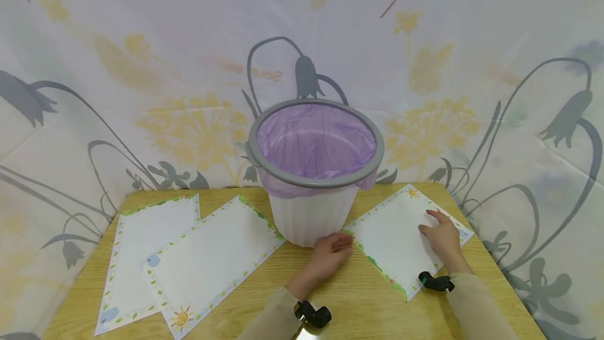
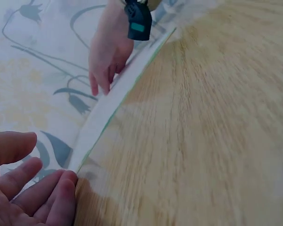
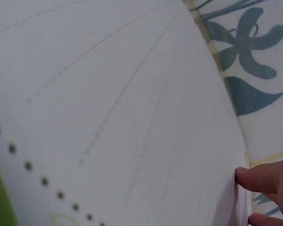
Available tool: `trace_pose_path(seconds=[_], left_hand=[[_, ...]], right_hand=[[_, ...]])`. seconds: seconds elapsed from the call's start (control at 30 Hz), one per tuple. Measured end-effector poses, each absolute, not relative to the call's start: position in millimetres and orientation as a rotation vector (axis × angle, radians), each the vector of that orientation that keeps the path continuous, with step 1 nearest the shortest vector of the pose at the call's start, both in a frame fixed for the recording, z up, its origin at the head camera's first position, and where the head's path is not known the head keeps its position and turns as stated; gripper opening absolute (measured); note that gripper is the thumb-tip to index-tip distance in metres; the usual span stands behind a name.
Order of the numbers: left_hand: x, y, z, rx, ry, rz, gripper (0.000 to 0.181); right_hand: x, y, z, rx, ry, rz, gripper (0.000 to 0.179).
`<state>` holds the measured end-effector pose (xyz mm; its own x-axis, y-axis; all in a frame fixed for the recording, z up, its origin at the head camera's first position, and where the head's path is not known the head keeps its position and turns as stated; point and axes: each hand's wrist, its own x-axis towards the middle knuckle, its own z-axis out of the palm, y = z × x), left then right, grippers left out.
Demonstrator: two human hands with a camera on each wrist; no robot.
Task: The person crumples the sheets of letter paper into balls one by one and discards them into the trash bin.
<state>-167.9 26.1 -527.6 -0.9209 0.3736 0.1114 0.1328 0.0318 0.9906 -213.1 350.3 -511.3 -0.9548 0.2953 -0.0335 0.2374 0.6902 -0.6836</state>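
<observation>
A white sheet of paper [image 1: 391, 245] with a leafy printed border lies right of the bin. In the right wrist view its face [image 3: 108, 94] shows faint dotted lines. My right hand [image 1: 442, 235] is over the sheet's right side, thumb and index finger spread apart. The right thumb [image 3: 259, 181] is right at the paper's edge in the right wrist view. By the sheet's left corner, in front of the bin's base, my left hand [image 1: 327, 253] lies with relaxed fingers, the fingertips [image 2: 66, 188] close to the paper's edge and the thumb held apart.
A white trash bin [image 1: 306, 219] with a grey rim and a purple liner bag [image 1: 316, 146] stands at the table's back middle. Two more bordered sheets, one [image 1: 212, 256] overlapping the other [image 1: 141, 245], lie left of it. A floral cloth [image 1: 212, 41] hangs behind the wooden table [image 1: 358, 308].
</observation>
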Motion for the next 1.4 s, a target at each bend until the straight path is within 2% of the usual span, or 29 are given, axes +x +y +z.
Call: trace_pose_path(seconds=[0.4,0.97,1.4], left_hand=[[-160.4,32.5,-529.8,0.428,2.248,1.852,0.037],[-154.5,39.2,-527.9,0.440,2.363,1.707,0.054],[-151.4,38.5,-524.3,0.446,2.371,1.656,0.060]], right_hand=[[-203.3,339.1,-515.7,-0.326,-2.971,0.868,0.058],[-191.2,325.0,-507.7,-0.370,-2.962,0.736,0.055],[-167.4,315.1,-504.5,-0.040,-2.959,0.896,0.049]])
